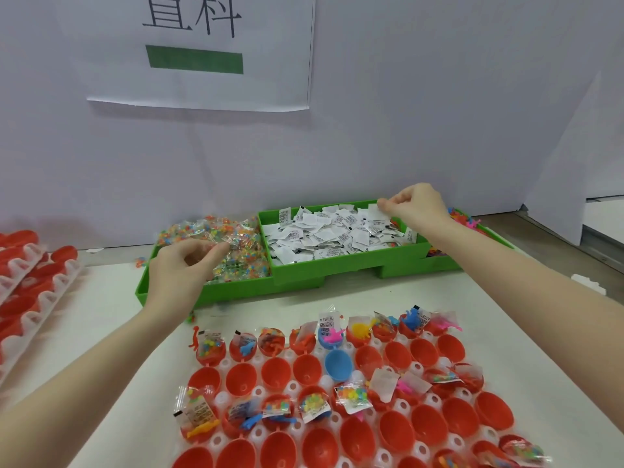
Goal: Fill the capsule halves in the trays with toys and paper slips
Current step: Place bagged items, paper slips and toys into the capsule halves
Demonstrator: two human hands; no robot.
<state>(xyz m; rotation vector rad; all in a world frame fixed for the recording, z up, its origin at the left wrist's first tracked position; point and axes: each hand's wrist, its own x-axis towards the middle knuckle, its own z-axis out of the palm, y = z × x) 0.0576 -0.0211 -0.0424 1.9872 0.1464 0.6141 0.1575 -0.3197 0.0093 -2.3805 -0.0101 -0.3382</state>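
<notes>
A white tray in front of me holds rows of red capsule halves and a blue one. Some halves contain small toys, bead packets and paper slips. Behind it a green bin holds clear packets of coloured beads on its left and white paper slips in its middle. My left hand reaches into the bead packets and pinches one. My right hand hovers over the slips, pinching one at the far rim.
Stacked white trays with red capsule halves lie at the left edge. Small coloured toys sit in the green bin's right section behind my right forearm. A grey wall with a paper sign rises just behind the bin.
</notes>
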